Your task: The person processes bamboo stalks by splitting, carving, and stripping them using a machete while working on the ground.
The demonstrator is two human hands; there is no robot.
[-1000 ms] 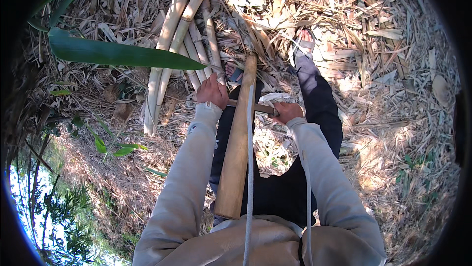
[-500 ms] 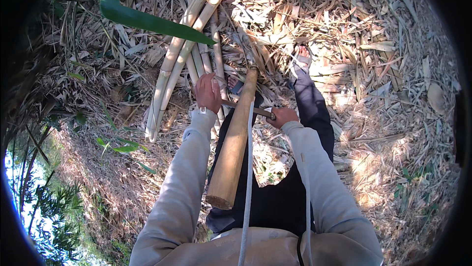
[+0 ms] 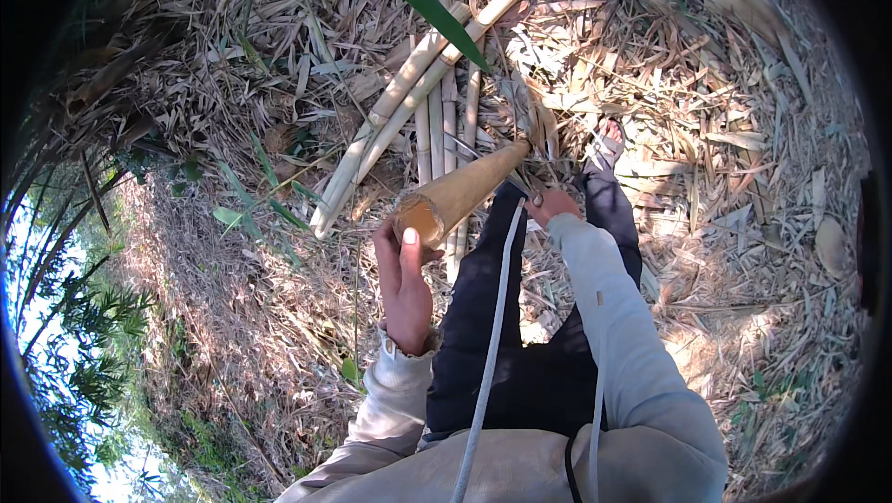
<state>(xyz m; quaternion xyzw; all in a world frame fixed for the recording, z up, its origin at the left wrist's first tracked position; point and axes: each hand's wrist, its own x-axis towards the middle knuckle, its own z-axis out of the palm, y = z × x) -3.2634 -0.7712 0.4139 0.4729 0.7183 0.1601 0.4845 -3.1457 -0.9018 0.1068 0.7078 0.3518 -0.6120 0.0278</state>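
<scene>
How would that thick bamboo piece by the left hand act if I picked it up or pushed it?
The bamboo piece is probably stiff, as it looks straight along its length. It may be light for its size, since the end by the left hand looks hollow. Laid flat, its rounded sides could let it roll.

Single head-worn fisheye view, upright, facing steeply down. Wearer's torso (image 3: 520,470) is nearest, at six o'clock; left hand (image 3: 406,303), seven o'clock, and right hand (image 3: 555,205), three o'clock, at mid-range; littered ground (image 3: 715,257) farther.
</scene>
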